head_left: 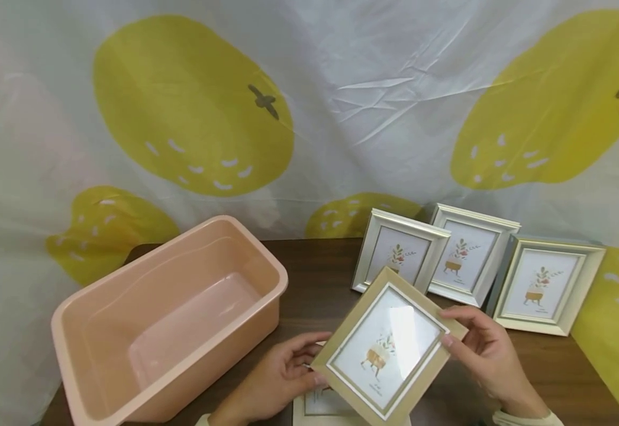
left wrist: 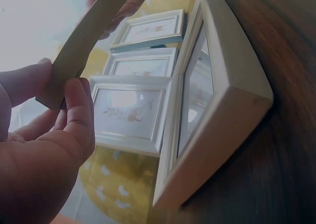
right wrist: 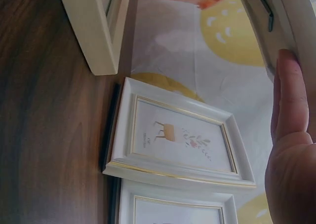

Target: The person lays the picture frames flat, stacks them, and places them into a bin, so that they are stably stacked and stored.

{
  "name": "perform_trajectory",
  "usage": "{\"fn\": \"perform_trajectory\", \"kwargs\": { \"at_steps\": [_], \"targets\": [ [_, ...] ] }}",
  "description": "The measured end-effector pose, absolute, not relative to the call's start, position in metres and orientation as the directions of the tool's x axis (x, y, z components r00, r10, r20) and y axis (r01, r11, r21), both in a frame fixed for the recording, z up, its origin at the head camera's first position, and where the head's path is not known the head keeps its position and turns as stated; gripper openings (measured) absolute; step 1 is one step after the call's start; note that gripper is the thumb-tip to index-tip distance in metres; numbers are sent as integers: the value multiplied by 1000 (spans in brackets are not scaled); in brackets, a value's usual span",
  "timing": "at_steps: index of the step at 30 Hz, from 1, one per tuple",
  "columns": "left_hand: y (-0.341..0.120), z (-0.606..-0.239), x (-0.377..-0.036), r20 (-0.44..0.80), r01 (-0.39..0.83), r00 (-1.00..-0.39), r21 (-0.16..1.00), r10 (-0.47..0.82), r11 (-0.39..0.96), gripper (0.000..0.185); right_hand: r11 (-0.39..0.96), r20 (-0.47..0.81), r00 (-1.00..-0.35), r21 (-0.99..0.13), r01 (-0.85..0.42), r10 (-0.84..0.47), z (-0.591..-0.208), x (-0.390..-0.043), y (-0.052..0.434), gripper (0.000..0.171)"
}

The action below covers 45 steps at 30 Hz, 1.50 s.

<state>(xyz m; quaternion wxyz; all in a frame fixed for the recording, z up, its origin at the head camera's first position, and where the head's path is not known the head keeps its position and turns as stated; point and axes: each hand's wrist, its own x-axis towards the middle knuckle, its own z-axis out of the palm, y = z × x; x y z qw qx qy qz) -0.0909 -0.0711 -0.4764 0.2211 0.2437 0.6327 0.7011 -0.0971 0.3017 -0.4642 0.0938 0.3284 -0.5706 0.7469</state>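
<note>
The left hand (head_left: 272, 378) pinches the lower-left corner of a beige picture frame (head_left: 389, 349) between thumb and curled fingers; the right hand (head_left: 487, 352) grips its right edge. The frame is tilted above the dark table (head_left: 315, 272), over another frame (head_left: 320, 408) lying flat. Its print's small caption is unreadable.

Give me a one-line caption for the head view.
Two hands, left and right, hold a tan picture frame above a wooden table, beside a pink tub.

We record a tub (head_left: 171, 319) at the table's (head_left: 320, 266) left, three standing frames (head_left: 480, 260) at right rear, and in front, one frame (head_left: 389, 349) held above another lying frame (head_left: 320, 408).
</note>
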Motion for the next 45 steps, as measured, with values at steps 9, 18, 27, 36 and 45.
{"fn": "perform_trajectory", "kwargs": {
  "at_steps": [9, 18, 27, 36, 45],
  "targets": [
    [-78, -480, -93, 148, 75, -815, 986, 560, -151, 53, -147, 583, -743, -809, -569, -329, -466, -96, 306, 59],
    [-78, -484, -91, 80, -39, -865, 974, 496, -225, 49, -45, 528, -730, -822, -567, -434, -474, -91, 313, 63],
    [-75, -484, -96, -145, -169, -971, 979, 192, -115, 48, 66, 403, -731, -852, -519, -550, -481, -83, 305, 66],
    [-75, -495, -100, -115, -118, -991, 993, 75, -32, 34, 190, 178, -777, -914, -357, -604, -490, -77, 303, 60],
    [-78, -502, -101, -54, -47, -993, 997, 106, 67, 43, 280, -5, -784, -935, -215, -620, -493, -72, 297, 58]
  ]
}}
